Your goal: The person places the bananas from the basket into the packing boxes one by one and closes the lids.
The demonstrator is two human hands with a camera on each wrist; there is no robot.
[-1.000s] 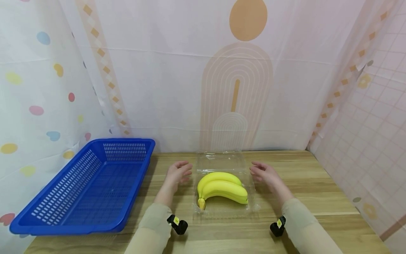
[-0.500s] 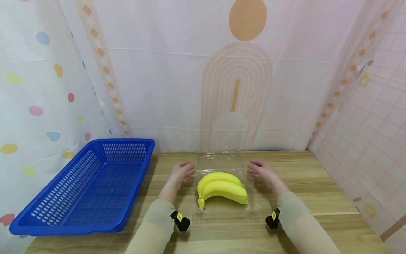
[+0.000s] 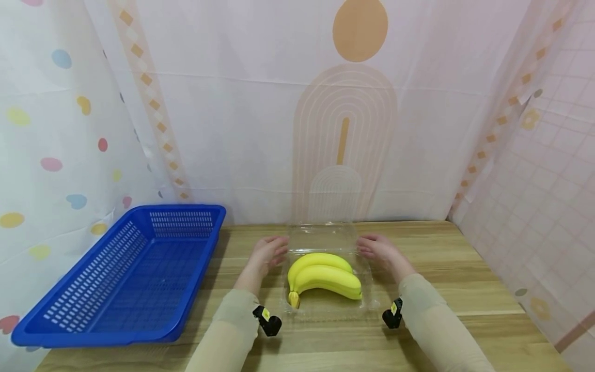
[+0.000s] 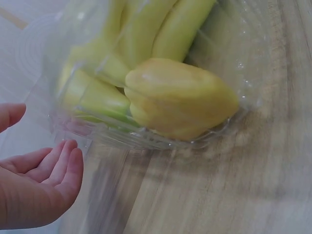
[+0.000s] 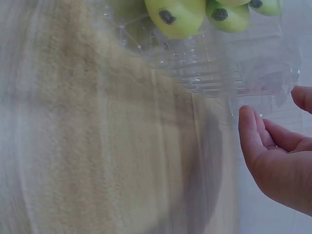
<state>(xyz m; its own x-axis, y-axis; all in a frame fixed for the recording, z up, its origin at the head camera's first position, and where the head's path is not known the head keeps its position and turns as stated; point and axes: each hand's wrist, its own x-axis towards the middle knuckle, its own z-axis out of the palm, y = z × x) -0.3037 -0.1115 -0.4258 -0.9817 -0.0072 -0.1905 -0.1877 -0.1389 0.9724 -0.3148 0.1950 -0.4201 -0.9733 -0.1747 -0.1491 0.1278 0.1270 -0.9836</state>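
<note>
A bunch of yellow bananas [image 3: 327, 278] lies in a clear plastic clamshell box [image 3: 332, 305], whose lid [image 3: 321, 237] is folded back toward the curtain. My left hand [image 3: 268, 252] is at the box's left side near the hinge, fingers loosely bent and holding nothing. On the opposite side, my right hand [image 3: 380, 250] is level with the lid, its thumb and fingers apart. The left wrist view shows the banana stem [image 4: 180, 100] through the plastic wall. Banana tips [image 5: 175, 17] appear in the right wrist view. Whether the fingertips touch the clear plastic is hard to tell.
A large blue plastic basket [image 3: 204, 258] with slotted walls stands on the left of the wooden table [image 3: 446, 279]. Behind the table hangs a patterned curtain [image 3: 241, 144], and a checked one [image 3: 548, 206] borders the right side.
Both hands have moved inward, closer to the sides of the box by the lid. The bananas, box and basket keep their places; the head view has shifted slightly.
</note>
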